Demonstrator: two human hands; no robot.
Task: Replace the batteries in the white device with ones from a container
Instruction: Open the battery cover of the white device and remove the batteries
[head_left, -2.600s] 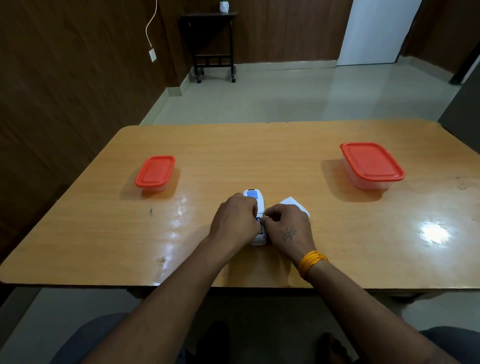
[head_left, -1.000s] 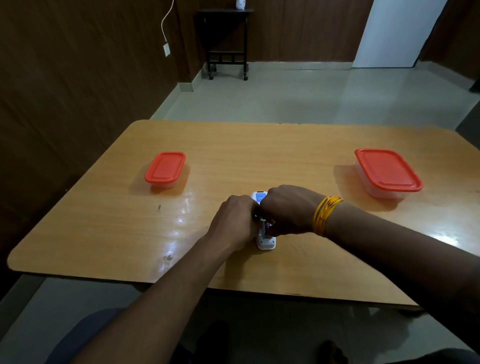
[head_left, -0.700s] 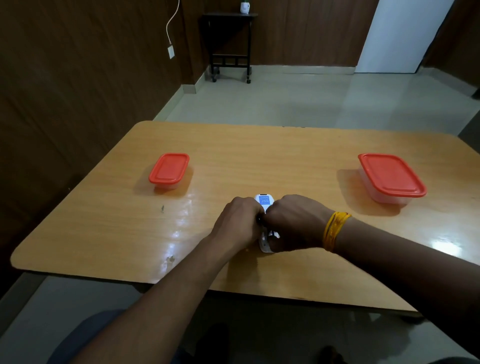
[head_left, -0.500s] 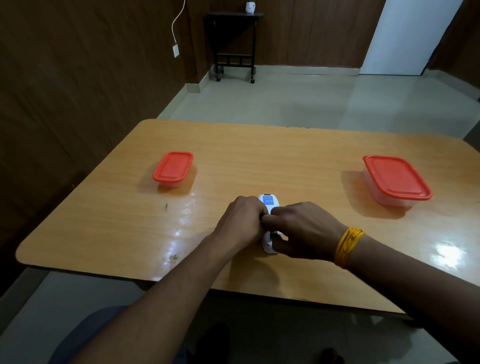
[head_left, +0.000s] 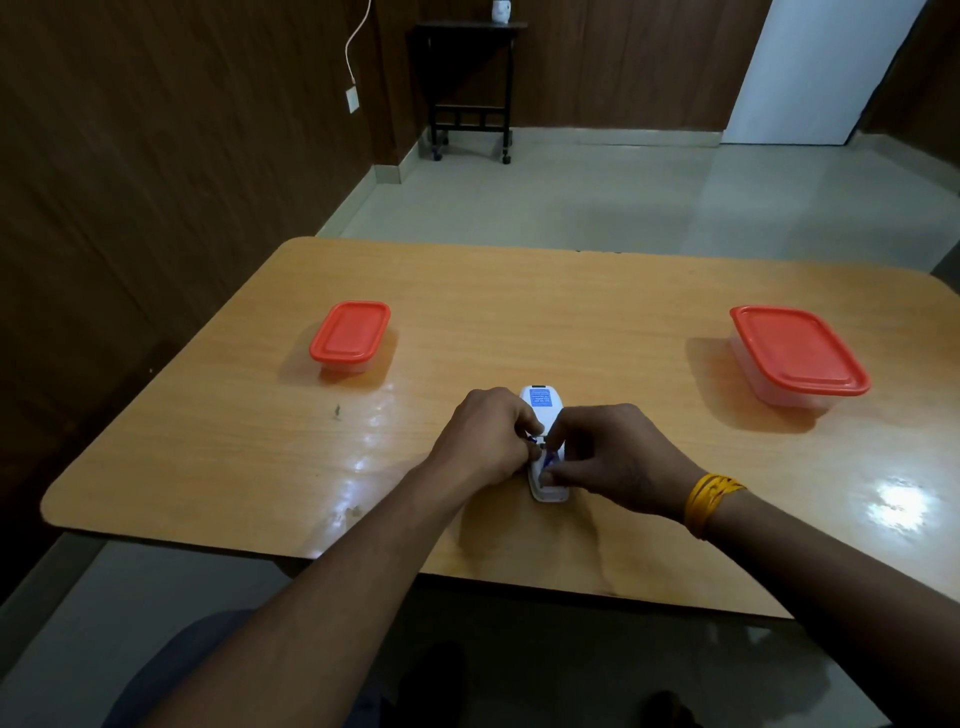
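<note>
White oblong device (head_left: 540, 410) lies on glossy wood.

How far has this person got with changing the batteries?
Early on. The white device lies back-up on the table; left hand and right hand work at its battery bay. Both red-lidded containers are closed, so fetching new batteries remains.

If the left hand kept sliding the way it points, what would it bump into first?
Probably the right hand. The left hand points right across the white device, and their fingertips nearly meet there.
</note>
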